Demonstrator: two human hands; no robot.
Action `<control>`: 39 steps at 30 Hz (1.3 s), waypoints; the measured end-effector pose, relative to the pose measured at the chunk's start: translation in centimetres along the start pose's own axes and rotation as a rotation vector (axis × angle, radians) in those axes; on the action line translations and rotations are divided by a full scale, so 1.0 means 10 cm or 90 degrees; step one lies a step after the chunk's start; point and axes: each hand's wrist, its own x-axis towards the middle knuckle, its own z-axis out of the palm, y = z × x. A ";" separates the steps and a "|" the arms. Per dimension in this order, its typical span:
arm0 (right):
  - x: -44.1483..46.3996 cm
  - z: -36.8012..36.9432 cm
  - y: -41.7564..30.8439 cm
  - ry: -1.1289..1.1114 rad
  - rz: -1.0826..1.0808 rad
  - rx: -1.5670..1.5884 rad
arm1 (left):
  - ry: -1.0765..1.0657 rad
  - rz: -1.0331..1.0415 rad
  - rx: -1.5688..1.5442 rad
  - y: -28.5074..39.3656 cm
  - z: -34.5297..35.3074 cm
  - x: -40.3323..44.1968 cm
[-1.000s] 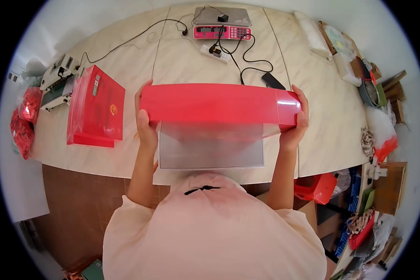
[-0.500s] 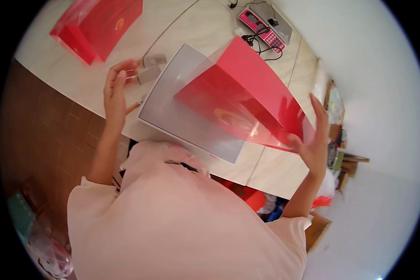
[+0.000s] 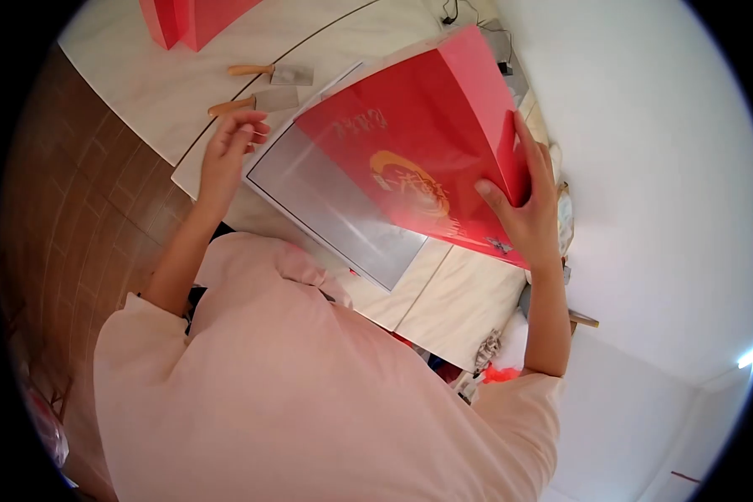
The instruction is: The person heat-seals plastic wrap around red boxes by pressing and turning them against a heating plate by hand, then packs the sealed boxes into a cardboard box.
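A large red gift bag, box-shaped with gold print on its broad face, stands tilted over a flat grey panel with a pale rim. My right hand grips the bag's right side, thumb on the printed face and fingers on the narrow side. To the left, my left hand hovers by the panel's left corner with loosely bent fingers, apart from the bag and holding nothing I can see. Just beyond it lie two scrapers with wooden handles, one nearer and one farther.
Another red bag stands at the table's far left. Cables and a dark plug lie behind the bag in my hand. The pale marbled table has seams, and a white wall rises at right. Brown floor shows at left.
My right hand has closed on the red bag's side, and the bag has turned to show more of its printed face. The view has shifted, bringing both scrapers fully into sight.
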 end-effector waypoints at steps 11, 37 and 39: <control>-1.21 -0.53 1.14 0.332 0.508 0.667 | -0.464 -0.229 -0.319 -0.13 0.86 -0.21; -2.84 0.66 0.65 0.475 0.772 1.059 | -0.668 -0.308 0.003 0.48 2.06 0.25; -2.70 0.76 0.68 0.489 0.754 0.966 | -0.721 -0.287 0.052 0.52 2.01 0.39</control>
